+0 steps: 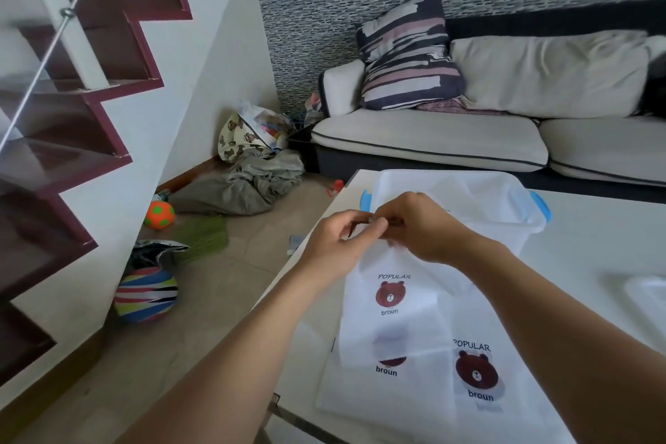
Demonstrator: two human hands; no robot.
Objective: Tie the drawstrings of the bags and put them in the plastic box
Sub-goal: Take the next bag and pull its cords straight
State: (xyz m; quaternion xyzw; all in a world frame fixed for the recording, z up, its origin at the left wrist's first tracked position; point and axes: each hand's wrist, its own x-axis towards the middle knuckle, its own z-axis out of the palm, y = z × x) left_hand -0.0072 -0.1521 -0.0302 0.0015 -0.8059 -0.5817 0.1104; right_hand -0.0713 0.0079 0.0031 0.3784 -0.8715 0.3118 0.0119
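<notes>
While I stand at the white table [594, 238], my left hand [333, 245] and right hand [421, 227] meet just above its far-left part, fingers of both curled in and pinching the thin dark drawstring [374, 222] at the top of a white semi-sheer fabric bag w/ a brown bear print [389, 296]. The gap btwn my fingertips is narrow; the string itself is mostly hidden under them. The bag hangs from the pinch, its lower part lying over a stack of more white bear-print bags [472, 375] flat on the table near me.

Just behind my hands sits the clear plastic box w/ blue side handles [529, 216], open at the top, touching nothing I hold as far as I can tell. The table's left edge runs diagonally close by my left forearm; open tabletop lies to the right of the box.

Room: beige tiled floor [216, 299] to the left w/ an orange-green ball [159, 214], a striped multicolour ball [146, 294], a heap of grey-green cloth [248, 184] and a bear-pattern sack [238, 141] in the corner. A cream sofa w/ dark trim [432, 141] stands beyond the table, a striped dark-and-pink cushion [407, 54] on it. Dark red stairs [72, 112] climb along the left wall.
</notes>
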